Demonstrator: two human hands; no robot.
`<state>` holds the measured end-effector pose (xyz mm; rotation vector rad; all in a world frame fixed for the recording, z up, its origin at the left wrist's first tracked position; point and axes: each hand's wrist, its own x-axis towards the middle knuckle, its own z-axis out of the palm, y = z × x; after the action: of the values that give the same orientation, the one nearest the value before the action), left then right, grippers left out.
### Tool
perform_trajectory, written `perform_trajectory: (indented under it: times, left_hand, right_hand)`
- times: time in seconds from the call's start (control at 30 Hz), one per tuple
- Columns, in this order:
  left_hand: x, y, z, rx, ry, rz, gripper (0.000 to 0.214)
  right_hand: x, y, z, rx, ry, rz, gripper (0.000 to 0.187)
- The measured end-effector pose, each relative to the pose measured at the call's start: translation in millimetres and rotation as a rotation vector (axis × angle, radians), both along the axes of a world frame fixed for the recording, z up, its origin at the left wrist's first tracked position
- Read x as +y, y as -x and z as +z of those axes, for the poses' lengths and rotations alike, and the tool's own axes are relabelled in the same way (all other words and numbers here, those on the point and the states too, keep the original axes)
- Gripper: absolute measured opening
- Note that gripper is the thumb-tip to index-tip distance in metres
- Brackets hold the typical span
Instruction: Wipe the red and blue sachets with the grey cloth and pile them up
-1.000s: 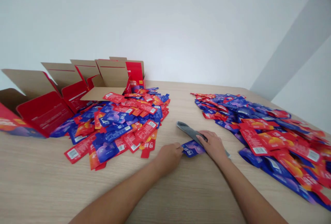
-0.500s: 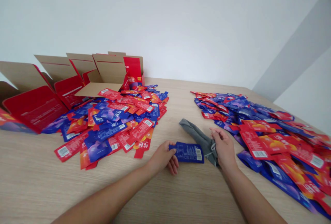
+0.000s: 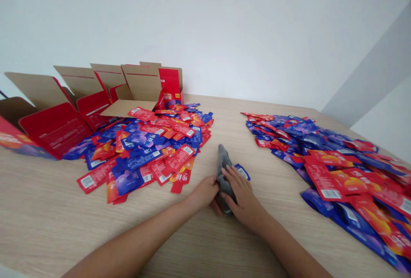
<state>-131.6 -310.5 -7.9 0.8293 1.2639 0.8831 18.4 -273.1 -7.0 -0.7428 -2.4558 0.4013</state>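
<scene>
At the middle of the table, my left hand [image 3: 208,192] is closed on the near end of a blue pouch [image 3: 243,171]; most of the pouch is hidden, and its barcode end sticks out past my right fingers. Over the pouch lies a folded grey cloth [image 3: 222,162]. My right hand [image 3: 239,192] presses and holds this cloth against the pouch, its fingers laid across it. Both hands are close together, with the cloth between them.
To the left lies a heap of red and blue pouches [image 3: 144,151]. Behind it stand several opened red cardboard boxes [image 3: 58,128] with raised flaps. A second large heap of pouches [image 3: 346,175] covers the right side of the wooden table [image 3: 224,117]. A white wall [image 3: 224,34] rises behind.
My right hand has brought the grey cloth leftward onto the blue pouch, now mostly covered. My left hand still holds the pouch. The view has shifted slightly left.
</scene>
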Motion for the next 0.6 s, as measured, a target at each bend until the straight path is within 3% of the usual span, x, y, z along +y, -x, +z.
perform_trajectory:
  times: [0.1, 0.23, 0.47, 0.6]
  left_hand:
    - [-0.5, -0.8, -4.4, 0.057, -0.009, -0.036, 0.014]
    - [0.5, -1.0, -6.2, 0.027, 0.021, -0.067, 0.014]
    - [-0.3, -2.5, -4.2, -0.062, -0.015, 0.028, 0.012]
    - [2.8, 6.9, -4.6, -0.121, -0.135, 0.153, 0.015]
  right_hand:
    - [5.7, 0.9, -11.0, -0.234, -0.034, 0.003, 0.054]
    - [17.3, 0.0, -13.9, -0.315, -0.069, -0.112, 0.053]
    - [45.6, -13.6, -28.0, -0.259, -0.106, -0.392, 0.048]
    - [60.7, -26.7, -36.0, -0.131, -0.072, -0.403, 0.043]
